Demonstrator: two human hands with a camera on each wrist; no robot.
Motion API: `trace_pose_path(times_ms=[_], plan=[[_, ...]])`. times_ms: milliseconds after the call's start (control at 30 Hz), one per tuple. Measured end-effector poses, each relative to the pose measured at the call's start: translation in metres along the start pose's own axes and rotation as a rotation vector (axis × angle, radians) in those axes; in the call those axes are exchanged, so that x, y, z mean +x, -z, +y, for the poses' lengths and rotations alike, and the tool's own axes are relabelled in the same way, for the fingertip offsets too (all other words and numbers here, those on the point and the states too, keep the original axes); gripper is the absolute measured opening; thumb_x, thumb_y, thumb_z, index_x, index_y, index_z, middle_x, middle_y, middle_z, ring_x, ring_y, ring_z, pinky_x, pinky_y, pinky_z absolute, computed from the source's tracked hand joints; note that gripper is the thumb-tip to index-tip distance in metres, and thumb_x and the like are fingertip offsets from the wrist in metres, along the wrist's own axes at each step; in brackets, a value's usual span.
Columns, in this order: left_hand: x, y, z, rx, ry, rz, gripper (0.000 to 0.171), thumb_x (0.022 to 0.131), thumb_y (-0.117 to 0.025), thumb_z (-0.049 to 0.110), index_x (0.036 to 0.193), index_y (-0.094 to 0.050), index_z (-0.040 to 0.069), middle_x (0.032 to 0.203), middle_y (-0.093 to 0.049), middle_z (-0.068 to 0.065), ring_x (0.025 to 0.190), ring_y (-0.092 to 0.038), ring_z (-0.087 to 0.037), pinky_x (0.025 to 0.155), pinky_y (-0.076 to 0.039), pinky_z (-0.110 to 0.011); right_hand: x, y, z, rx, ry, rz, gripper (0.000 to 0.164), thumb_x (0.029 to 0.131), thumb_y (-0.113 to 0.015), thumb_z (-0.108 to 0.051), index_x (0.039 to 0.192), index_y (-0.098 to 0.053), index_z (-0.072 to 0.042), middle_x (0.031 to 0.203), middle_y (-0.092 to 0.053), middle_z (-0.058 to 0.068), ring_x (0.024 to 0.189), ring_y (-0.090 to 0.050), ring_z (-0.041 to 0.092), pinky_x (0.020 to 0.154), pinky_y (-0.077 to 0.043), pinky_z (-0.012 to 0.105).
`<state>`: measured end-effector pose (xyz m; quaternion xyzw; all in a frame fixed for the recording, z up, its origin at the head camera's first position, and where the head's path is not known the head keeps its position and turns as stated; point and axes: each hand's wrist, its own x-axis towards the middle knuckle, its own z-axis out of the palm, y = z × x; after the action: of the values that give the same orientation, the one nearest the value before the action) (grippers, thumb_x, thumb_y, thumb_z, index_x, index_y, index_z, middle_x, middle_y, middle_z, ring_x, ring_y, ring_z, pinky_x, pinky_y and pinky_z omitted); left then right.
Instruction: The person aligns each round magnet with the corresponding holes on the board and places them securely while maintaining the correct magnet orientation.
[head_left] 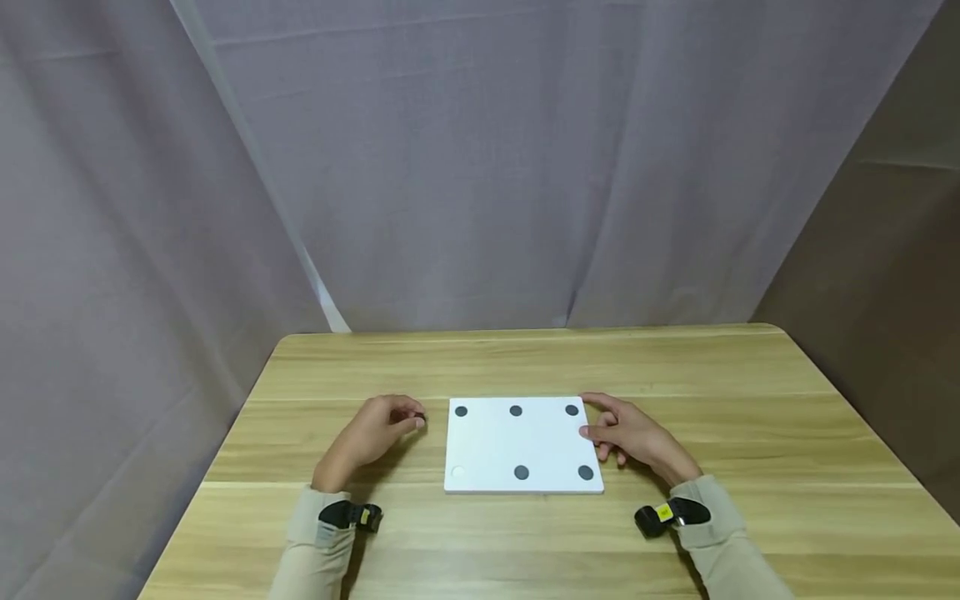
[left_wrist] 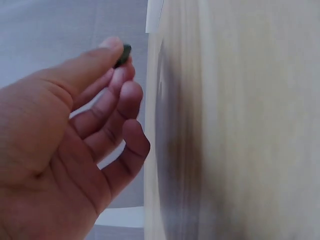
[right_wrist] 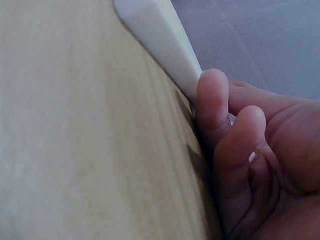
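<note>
A white rectangular board (head_left: 491, 442) lies flat on the wooden table. Three dark discs (head_left: 516, 411) line its far edge, and two more (head_left: 521, 472) are along the near edge. At its near left corner shows a pale round spot (head_left: 457, 472). Left of the board, my left hand (head_left: 378, 429) pinches a small dark piece (left_wrist: 123, 55) between thumb and fingertips, above the table; the fingers partly hide it. My right hand (head_left: 630, 433) grips the board's right edge, thumb on that edge and index finger at the far right corner. The board's white side (right_wrist: 167, 45) shows in the right wrist view.
The wooden table (head_left: 525, 550) extends around the board on all sides. Behind it hangs a grey curtain (head_left: 465, 183), with a brownish cloth (head_left: 885, 292) at the right. Both wrists wear black straps with small cameras (head_left: 652, 522).
</note>
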<state>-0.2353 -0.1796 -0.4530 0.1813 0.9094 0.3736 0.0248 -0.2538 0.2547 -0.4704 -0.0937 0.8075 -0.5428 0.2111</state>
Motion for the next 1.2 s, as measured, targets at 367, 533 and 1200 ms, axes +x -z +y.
trace_pose_path(times_ms=[367, 533, 1200], plan=[[0.0051, -0.0043, -0.0004, -0.043, -0.044, -0.048, 0.007, 0.092, -0.083, 0.011, 0.094, -0.075, 0.011, 0.081, -0.06, 0.006, 0.076, -0.054, -0.009, 0.069, -0.048, -0.022, -0.0019, 0.0021, 0.0044, 0.009, 0.041, -0.014, 0.074, 0.104, -0.068, -0.014, 0.164, -0.027, 0.002, 0.079, -0.063, 0.008, 0.059, -0.062, 0.012, 0.044, -0.047, 0.022], [0.0045, -0.004, -0.002, -0.012, -0.038, -0.076, 0.007, 0.093, -0.081, 0.007, 0.094, -0.074, 0.007, 0.078, -0.061, 0.006, 0.073, -0.054, -0.006, 0.066, -0.047, -0.02, 0.0005, 0.0026, 0.0069, 0.002, 0.027, -0.007, 0.075, 0.104, -0.069, -0.015, 0.165, -0.027, 0.0, 0.079, -0.063, 0.008, 0.06, -0.062, 0.013, 0.045, -0.047, 0.022], [0.0049, -0.0081, 0.0016, 0.022, -0.087, -0.124, 0.006, 0.098, -0.076, 0.014, 0.095, -0.073, 0.009, 0.08, -0.068, 0.007, 0.072, -0.058, -0.003, 0.068, -0.052, -0.022, 0.0001, 0.0032, 0.0081, -0.003, 0.009, -0.002, 0.075, 0.104, -0.069, -0.015, 0.164, -0.027, 0.001, 0.08, -0.064, 0.008, 0.06, -0.063, 0.013, 0.045, -0.047, 0.022]])
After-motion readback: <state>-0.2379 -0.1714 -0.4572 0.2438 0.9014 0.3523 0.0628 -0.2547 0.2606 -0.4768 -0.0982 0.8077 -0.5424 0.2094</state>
